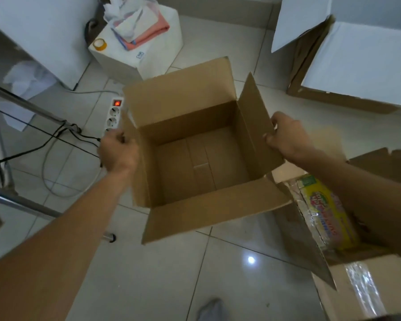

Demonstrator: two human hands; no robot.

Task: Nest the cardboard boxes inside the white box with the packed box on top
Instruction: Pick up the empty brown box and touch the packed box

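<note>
Two hands on one empty cardboard box (195, 144), held above the floor | left hand (118, 150) and right hand (287, 137) clenched on side flaps | white box (357, 61) far right, open | packed box (329, 216) near right | nesting judged not yet done

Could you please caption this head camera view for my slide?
Left hand and right hand hold an empty open cardboard box above the tiled floor.

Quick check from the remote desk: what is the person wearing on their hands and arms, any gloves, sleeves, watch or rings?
Nothing worn shows. The left hand and right hand are bare, without gloves. Both forearms are uncovered right to the picture's edge, so no sleeves or cuffs appear. No watch, strap or bracelet sits on either wrist. Rings cannot be ruled out: the fingers are partly hidden and blurred.
</note>
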